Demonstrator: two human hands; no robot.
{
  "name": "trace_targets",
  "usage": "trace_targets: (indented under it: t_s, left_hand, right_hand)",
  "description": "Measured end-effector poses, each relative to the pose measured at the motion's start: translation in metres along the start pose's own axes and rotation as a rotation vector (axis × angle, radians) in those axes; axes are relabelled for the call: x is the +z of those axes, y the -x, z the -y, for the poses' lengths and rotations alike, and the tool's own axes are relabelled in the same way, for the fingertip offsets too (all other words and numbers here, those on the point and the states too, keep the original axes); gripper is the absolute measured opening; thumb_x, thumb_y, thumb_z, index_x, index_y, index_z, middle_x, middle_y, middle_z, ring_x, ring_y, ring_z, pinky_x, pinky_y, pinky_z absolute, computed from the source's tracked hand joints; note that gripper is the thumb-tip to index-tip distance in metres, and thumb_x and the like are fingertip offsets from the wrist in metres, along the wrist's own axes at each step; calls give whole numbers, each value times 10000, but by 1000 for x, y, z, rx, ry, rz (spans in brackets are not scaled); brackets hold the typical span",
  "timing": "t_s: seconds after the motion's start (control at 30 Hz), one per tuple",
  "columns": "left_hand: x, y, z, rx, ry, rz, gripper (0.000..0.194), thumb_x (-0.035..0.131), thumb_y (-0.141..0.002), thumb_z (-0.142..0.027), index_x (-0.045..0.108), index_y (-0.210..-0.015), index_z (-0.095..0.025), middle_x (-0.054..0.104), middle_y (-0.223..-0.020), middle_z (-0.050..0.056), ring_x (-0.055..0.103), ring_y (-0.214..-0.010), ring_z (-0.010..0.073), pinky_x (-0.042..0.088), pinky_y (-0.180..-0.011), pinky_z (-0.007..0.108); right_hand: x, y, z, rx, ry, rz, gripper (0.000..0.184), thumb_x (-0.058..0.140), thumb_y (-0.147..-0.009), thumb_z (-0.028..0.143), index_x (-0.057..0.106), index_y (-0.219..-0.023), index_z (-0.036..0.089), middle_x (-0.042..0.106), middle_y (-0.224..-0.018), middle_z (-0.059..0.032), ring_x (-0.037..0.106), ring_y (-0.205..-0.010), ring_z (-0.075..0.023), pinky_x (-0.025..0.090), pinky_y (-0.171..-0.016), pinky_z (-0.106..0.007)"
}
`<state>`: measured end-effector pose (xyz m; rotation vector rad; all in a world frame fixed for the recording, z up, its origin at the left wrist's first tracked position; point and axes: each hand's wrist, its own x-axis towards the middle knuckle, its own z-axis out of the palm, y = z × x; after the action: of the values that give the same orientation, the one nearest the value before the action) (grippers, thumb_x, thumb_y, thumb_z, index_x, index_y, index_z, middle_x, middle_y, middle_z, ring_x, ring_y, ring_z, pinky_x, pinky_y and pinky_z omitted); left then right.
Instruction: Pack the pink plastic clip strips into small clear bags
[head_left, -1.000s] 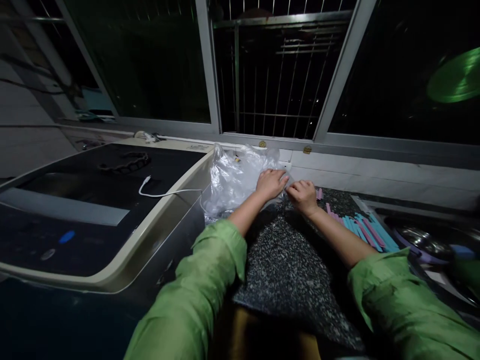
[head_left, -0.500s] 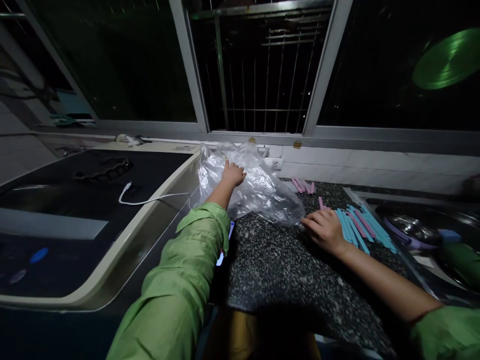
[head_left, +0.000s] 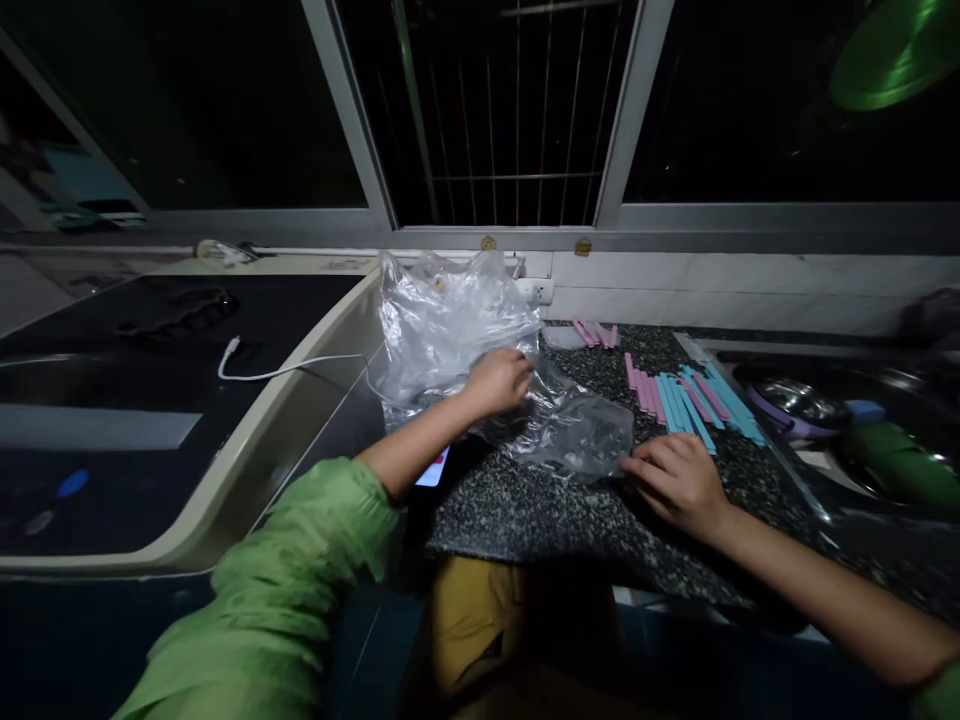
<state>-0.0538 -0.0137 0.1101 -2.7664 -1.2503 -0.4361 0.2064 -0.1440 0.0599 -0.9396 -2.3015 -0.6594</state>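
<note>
At the far left, a washing machine with a cream rim and a dark lid (head_left: 300, 350) stands beside the counter, and a thin white cable (head_left: 300, 366) trails over its edge. Just right of it, a phone with a lit screen (head_left: 432, 472) shows below the left forearm.

The large, crinkled, clear plastic bag (head_left: 450, 320) rises against the back wall and runs forward and right over the black speckled stone countertop (head_left: 510, 510). The left hand (head_left: 499, 382) has come down from the bag's upper part to its middle, nearer the front edge of the counter. Its fingers are bent and partly closed over the film, palm down.

The right hand (head_left: 684, 485), beside the left hand a second ago, is now well apart from it, at the bag's lower right corner. Its thumb and fingertips are nearly together at that corner, the other fingers curled. The bag therefore lies longer and flatter between the hands, its front part spread low across the stone. In this dim light, with such glossy film, it is unclear whether either hand truly grips the plastic or only presses on it.

Behind the right hand lie flat pink and light blue sticks (head_left: 679, 400), loosely side by side, some overlapping. Farther right, a shiny metal bowl (head_left: 799, 400) sits in the sink area.
</note>
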Motion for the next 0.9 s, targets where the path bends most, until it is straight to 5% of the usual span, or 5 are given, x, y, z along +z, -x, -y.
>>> trace_targets:
  t_s: [0.23,0.53,0.67,0.8,0.9]
  left_hand:
    - [55,93,-92,193,316,62,765,629,-676,-516,391,-1315,-168,441,-1341,152,436,-1196,275,377,-979,415]
    - [109,130,-109,228,297,-79,278,471,-843,-237,584,-1094,-270,592,-1173,82,540,-1054,193,446,-876,360]
    - [100,149,-105,197,387,-116,292,454,-830,-219,560,-1101,-247,591,-1170,83,545,-1047,189,442,-885,365]
    - [93,155,-112,277,383,-140,475,511,-786,-423,485,-1195,-183,555,-1209,138,529,-1075,245,415,-931,431]
    - [99,152,-121,311,272,-169,462,496,-807,-425,483,-1207,-194,551,-1208,138,526,-1086,258,402,-946,455]
  right_hand:
    - [-29,22,38,41,-119,87,149,502,-800,149,636,-836,205,608,-710,-33,494,-724,-161,350,-697,-325]
    - [-43,39,59,-71,-415,135,161,446,-791,192,592,-855,216,615,-713,-41,530,-676,-165,401,-667,-347]
    - [-34,48,25,360,-298,177,150,496,-805,272,608,-886,212,649,-776,-57,582,-732,-180,435,-657,-327]
    - [-12,66,-11,858,-238,360,252,489,-776,421,624,-806,210,660,-802,-72,602,-747,-223,458,-619,-342]
    - [2,72,-19,1015,-323,458,302,529,-712,487,633,-759,208,665,-801,-75,594,-720,-226,454,-631,-352]
